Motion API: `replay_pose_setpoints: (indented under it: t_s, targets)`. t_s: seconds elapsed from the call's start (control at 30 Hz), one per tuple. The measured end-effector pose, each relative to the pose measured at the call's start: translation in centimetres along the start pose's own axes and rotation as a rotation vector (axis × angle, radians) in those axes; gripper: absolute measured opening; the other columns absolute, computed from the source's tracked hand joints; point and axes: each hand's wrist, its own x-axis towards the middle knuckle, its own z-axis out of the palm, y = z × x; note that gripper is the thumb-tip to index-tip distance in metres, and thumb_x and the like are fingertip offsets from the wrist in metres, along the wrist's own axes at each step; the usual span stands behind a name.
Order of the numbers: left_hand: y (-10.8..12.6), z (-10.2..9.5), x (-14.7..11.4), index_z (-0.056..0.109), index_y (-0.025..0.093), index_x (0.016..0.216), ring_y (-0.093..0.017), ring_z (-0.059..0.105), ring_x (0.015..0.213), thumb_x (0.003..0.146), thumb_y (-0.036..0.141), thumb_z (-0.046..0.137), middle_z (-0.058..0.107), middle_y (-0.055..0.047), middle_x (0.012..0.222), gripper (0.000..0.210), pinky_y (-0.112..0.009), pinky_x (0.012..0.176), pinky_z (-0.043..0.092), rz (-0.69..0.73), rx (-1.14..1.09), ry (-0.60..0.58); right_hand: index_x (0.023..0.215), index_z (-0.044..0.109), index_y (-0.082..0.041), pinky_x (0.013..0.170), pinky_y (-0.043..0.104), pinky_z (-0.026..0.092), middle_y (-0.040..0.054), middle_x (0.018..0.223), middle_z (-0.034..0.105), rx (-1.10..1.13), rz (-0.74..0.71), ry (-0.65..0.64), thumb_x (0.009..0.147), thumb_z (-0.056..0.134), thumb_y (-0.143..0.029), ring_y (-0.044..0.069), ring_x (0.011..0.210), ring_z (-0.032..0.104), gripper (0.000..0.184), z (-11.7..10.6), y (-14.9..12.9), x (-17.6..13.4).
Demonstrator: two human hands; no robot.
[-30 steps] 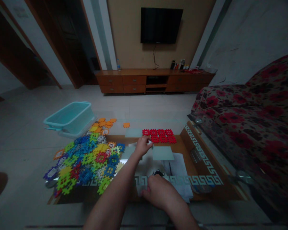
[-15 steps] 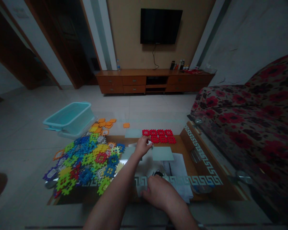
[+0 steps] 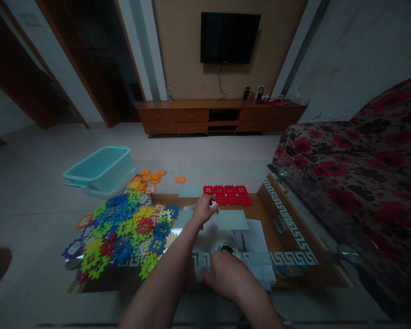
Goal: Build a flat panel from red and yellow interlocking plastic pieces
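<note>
Over the glass table (image 3: 287, 258), the left hand (image 3: 204, 208) is at the left end of the nearer of two rows of red tiles (image 3: 233, 199). The right hand (image 3: 226, 272) hovers or rests by the near edge, knuckles up. Both hands' fingers are curled; from here I can't tell whether either grips anything. A mixed-colour pile (image 3: 130, 224) spreads leftward.

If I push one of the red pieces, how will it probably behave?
The red pieces are probably stiff, since they lie flat with crisp, toothed outlines. Being thin and with window-like openings, each is likely light. One may slide easily on the smooth glass tabletop, though its teeth could catch its close neighbours.
</note>
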Motion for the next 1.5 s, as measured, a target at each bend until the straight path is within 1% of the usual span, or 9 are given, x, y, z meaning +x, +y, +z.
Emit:
replay_pose_setpoints:
  t_s: [0.2,0.33,0.5,0.77,0.9,1.03,1.13,1.33,1.5]
  targets:
    - [0.2,-0.3,-0.1,0.068,0.016,0.087,-0.016,0.056,0.074,0.078,0.026,0.071,0.059,-0.001,0.074,0.014,-0.027,0.071,0.040,0.003,-0.016,-0.004,0.091,0.075,-0.014,0.077,0.038,0.054,0.0159,0.092,0.074,0.009,0.000,0.001,0.077,0.063,-0.032,0.032,0.090,0.071,0.026,0.1,0.0,-0.1]
    - [0.2,-0.7,-0.4,0.067,0.015,0.091,-0.016,0.058,0.075,0.077,0.024,0.071,0.061,-0.002,0.078,0.018,-0.028,0.073,0.043,-0.001,-0.032,-0.007,0.094,0.074,-0.015,0.077,0.036,0.053,0.0155,0.097,0.074,-0.004,-0.019,-0.012,0.077,0.062,-0.033,0.031,0.092,0.070,0.028,0.4,0.1,0.3]
    - [0.0,-2.7,-1.9,0.064,0.016,0.103,-0.016,0.060,0.078,0.071,0.018,0.073,0.063,-0.003,0.090,0.034,-0.029,0.074,0.047,0.009,-0.047,-0.028,0.099,0.073,-0.013,0.079,0.039,0.053,0.0186,0.100,0.073,-0.028,-0.017,-0.005,0.077,0.064,-0.034,0.034,0.095,0.070,0.033,0.9,-0.2,0.8]
    - [-1.0,-10.2,-8.6,0.061,0.016,0.109,-0.022,0.060,0.096,0.075,0.017,0.067,0.063,-0.009,0.102,0.034,-0.036,0.086,0.049,0.044,0.034,-0.028,0.098,0.075,-0.011,0.078,0.037,0.053,0.0203,0.097,0.074,-0.072,-0.054,-0.006,0.079,0.063,-0.031,0.034,0.094,0.071,0.031,0.9,-1.2,0.5]
    - [-2.4,-14.3,-11.9,0.061,0.019,0.109,-0.024,0.058,0.103,0.079,0.022,0.064,0.061,-0.009,0.106,0.030,-0.041,0.092,0.048,0.033,0.167,0.033,0.101,0.075,-0.010,0.075,0.036,0.052,0.0207,0.101,0.073,-0.098,-0.052,-0.004,0.079,0.063,-0.032,0.034,0.093,0.071,0.033,1.1,-1.3,0.2]
    - [-3.0,-18.2,-13.6,0.062,0.020,0.108,-0.025,0.057,0.106,0.083,0.026,0.061,0.061,-0.009,0.107,0.026,-0.041,0.095,0.046,0.002,0.256,0.148,0.098,0.075,-0.011,0.074,0.033,0.051,0.0187,0.100,0.074,-0.116,-0.044,-0.008,0.079,0.063,-0.035,0.031,0.092,0.071,0.032,1.3,-1.2,-0.2]
    - [-3.1,-21.2,-14.3,0.062,0.019,0.110,-0.025,0.057,0.107,0.087,0.031,0.056,0.062,-0.009,0.109,0.026,-0.040,0.096,0.045,-0.009,0.300,0.169,0.094,0.075,-0.012,0.071,0.031,0.050,0.0166,0.094,0.074,-0.127,-0.036,-0.014,0.080,0.062,-0.034,0.028,0.088,0.071,0.029,1.4,-1.0,-0.7]
    - [-5.1,-25.9,-15.8,0.060,0.018,0.114,-0.028,0.055,0.108,0.084,0.033,0.058,0.059,-0.011,0.112,0.033,-0.041,0.095,0.044,-0.139,0.559,0.056,0.090,0.075,-0.011,0.068,0.030,0.048,0.0171,0.093,0.075,-0.121,0.009,-0.005,0.080,0.061,-0.031,0.026,0.082,0.071,0.027,1.1,-0.4,-1.4]
    - [-6.3,-26.9,-16.5,0.058,0.015,0.115,-0.029,0.054,0.108,0.082,0.032,0.059,0.057,-0.014,0.112,0.037,-0.039,0.096,0.043,-0.253,0.680,-0.092,0.090,0.075,-0.011,0.067,0.030,0.048,0.0178,0.092,0.075,-0.131,0.023,-0.002,0.081,0.060,-0.030,0.027,0.081,0.072,0.026,1.0,-0.3,-1.2]
